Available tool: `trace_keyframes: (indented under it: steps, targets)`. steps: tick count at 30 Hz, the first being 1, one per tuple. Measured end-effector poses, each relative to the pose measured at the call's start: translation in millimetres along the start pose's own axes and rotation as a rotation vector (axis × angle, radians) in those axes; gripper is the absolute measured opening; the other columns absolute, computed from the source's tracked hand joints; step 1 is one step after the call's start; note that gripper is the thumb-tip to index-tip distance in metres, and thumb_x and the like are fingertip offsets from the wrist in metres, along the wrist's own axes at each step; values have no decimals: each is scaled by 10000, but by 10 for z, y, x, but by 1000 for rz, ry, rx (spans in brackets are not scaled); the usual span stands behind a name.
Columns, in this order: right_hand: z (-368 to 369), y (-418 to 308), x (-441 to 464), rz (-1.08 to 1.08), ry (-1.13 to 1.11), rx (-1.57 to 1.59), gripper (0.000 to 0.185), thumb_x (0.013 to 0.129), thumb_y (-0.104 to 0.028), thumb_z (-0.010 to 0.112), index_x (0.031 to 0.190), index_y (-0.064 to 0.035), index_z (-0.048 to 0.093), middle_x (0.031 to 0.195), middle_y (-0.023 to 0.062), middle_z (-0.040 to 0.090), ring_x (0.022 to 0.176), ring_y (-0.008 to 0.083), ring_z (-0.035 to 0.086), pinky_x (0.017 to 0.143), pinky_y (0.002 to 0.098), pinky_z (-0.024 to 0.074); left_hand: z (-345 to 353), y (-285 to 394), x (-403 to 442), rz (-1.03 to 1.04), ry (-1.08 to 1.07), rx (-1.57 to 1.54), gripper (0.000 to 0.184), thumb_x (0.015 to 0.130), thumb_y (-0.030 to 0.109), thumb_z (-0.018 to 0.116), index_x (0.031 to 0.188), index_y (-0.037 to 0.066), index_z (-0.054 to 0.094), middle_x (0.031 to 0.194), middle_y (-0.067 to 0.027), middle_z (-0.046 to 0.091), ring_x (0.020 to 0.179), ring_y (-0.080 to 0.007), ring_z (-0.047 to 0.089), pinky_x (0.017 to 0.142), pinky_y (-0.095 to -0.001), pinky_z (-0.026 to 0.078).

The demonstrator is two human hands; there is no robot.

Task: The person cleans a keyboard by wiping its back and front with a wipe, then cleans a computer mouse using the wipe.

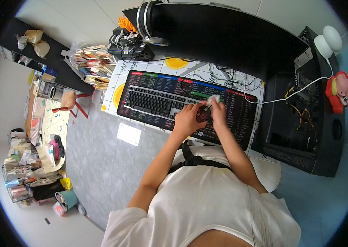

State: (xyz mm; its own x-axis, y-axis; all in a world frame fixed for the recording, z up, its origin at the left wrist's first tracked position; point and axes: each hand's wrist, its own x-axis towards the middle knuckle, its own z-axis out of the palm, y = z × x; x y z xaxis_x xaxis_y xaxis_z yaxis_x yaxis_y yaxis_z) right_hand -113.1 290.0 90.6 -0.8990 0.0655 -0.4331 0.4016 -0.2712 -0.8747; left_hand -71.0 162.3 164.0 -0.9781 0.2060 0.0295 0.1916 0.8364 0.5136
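Observation:
Above the right half of a long black mouse pad (231,119) printed with colored text, my two hands are close together. My left hand (186,120) is closed around a dark computer mouse (202,114), whose underside or top I cannot make out. A crumpled white tissue (212,99) is pinched in my right hand (219,115), right beside the mouse. Just left of my hands, a silver and black keyboard (151,103) lies on the pad. Part of the mouse is hidden by my fingers.
A wide black monitor (223,37) stands behind the pad, with headphones (143,20) at its left. Tangled cables (219,74) lie beneath it. At the right stands an open black computer case (293,127), crossed by a white cable (289,98). Stacked books (96,64) stand at the left.

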Motion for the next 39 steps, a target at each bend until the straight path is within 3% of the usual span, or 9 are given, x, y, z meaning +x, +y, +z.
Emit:
trace_keyframes:
  steps: [3, 8, 11, 21, 27, 30, 33, 37, 39]
  targets:
    - [-84, -134, 194, 4, -21, 248, 334, 918, -257, 403, 958, 21, 584, 927, 151, 637, 803, 193, 635, 706, 287, 502, 74, -48, -42, -48, 15, -33, 645, 579, 330, 734, 1122, 95, 479, 950, -121, 562, 888, -292, 550, 729, -369, 468]
    - [-17, 128, 132, 9, -225, -3, 338, 890, -328, 467, 987, -26, 583, 992, 69, 626, 934, 146, 562, 862, 311, 372, 502, -210, -30, -94, -28, 13, 687, 575, 346, 736, 1142, 92, 443, 980, -123, 532, 900, -298, 537, 719, -379, 471]
    - [-115, 305, 230, 87, -126, 19, 301, 908, -245, 437, 996, 14, 563, 1002, 122, 617, 920, 176, 580, 841, 277, 401, 635, -140, 1, -124, -98, 9, 699, 565, 358, 738, 1125, 80, 425, 959, -117, 514, 884, -298, 539, 696, -398, 476]
    - [-350, 305, 175, 123, -199, 64, 295, 893, -221, 438, 964, 24, 586, 988, 125, 624, 898, 170, 583, 829, 279, 401, 1024, -228, 18, -56, -101, 156, 622, 537, 362, 752, 997, 97, 429, 912, -96, 525, 864, -266, 556, 730, -407, 439]
    - [-420, 385, 233, 130, -177, 5, 306, 897, -252, 440, 1000, -3, 585, 999, 80, 627, 885, 143, 569, 819, 276, 398, 1170, -288, 96, 135, 92, 172, 532, 601, 336, 723, 975, 49, 477, 881, -109, 539, 829, -287, 535, 715, -403, 423]
    - [-417, 374, 226, 99, -157, -70, 316, 902, -272, 441, 1018, -9, 571, 1003, 71, 626, 896, 126, 557, 815, 276, 397, 1175, -229, 244, -30, 85, -474, 251, 747, 258, 604, 782, 9, 601, 778, -158, 564, 768, -344, 517, 690, -405, 415]
    - [-422, 439, 338, 71, -110, -110, 312, 903, -271, 441, 1014, -6, 562, 995, 79, 629, 872, 129, 570, 791, 272, 412, 1152, -186, 297, -190, -10, -413, 217, 762, 242, 587, 745, 26, 606, 736, -149, 579, 722, -328, 540, 650, -402, 428]
    - [-502, 142, 552, 24, 13, 15, 284, 900, -266, 443, 949, -12, 561, 955, 83, 645, 822, 111, 585, 722, 241, 431, 1165, -253, 241, -80, 4, -341, 211, 777, 239, 601, 839, 41, 641, 717, -146, 615, 603, -286, 589, 543, -361, 446]
    - [-534, 26, 538, 2, 8, -122, 287, 898, -268, 448, 967, -10, 555, 950, 73, 648, 818, 103, 576, 723, 235, 426, 1183, -265, 240, -182, -139, -346, 219, 778, 231, 601, 874, 38, 637, 750, -154, 622, 635, -288, 602, 566, -354, 459]
